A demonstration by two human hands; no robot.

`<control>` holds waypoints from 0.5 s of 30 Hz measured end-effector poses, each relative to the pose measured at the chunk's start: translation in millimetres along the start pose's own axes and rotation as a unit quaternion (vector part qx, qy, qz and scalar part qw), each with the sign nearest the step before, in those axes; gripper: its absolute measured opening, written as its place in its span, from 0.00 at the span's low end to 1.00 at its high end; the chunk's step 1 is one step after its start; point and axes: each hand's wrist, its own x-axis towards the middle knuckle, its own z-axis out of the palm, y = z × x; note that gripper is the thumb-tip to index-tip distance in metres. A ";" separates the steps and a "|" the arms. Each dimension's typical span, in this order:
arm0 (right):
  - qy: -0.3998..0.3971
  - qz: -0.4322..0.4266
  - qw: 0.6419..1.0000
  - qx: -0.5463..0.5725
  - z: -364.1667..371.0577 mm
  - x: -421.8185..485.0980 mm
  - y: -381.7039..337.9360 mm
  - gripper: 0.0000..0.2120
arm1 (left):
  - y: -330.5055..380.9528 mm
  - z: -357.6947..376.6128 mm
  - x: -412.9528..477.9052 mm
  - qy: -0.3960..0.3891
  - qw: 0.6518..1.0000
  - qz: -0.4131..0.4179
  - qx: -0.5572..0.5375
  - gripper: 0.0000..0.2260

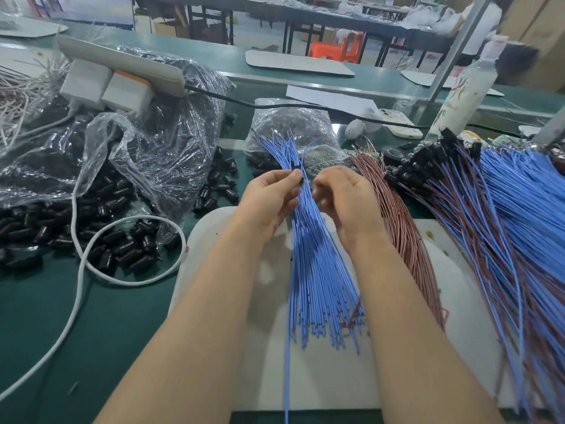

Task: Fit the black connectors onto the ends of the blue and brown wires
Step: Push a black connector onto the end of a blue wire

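A dark green matte work surface (91, 316) lay under soft, even light. Beyond it ran a second long green-topped bench (214, 53), crossed at the right by a slanted grey metal post (458, 50). Farther back stood a dark table on black metal legs (287, 35), with brown cardboard boxes (165, 27) beneath it, an orange plastic stool (336, 50) beside it, and pale grey floor (247, 33) showing between the legs.

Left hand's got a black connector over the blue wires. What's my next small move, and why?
Probably bring the right hand in and feed one blue wire end into the black connector that the left hand pinches. The connector sits just above the blue wires, and the right hand's curled fingers are close beside it; whether they already hold a wire is unclear.
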 end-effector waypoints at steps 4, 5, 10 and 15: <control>0.084 -0.022 0.988 -0.127 -9.2 4.5 6.9 0.16 | -0.8 0.3 0.7 0.007 0.998 0.036 0.051 0.04; 0.093 -0.042 0.977 -0.189 -9.0 4.2 9.3 0.18 | -1.5 1.8 0.1 0.007 0.996 0.052 0.071 0.04; 0.012 -0.060 0.973 -0.223 -3.1 4.0 8.0 0.08 | -2.6 6.2 -5.6 0.007 0.977 0.144 0.158 0.04; -0.046 -0.055 0.982 -0.174 0.4 1.2 7.3 0.07 | 0.2 10.4 -11.7 0.026 0.966 0.203 0.159 0.03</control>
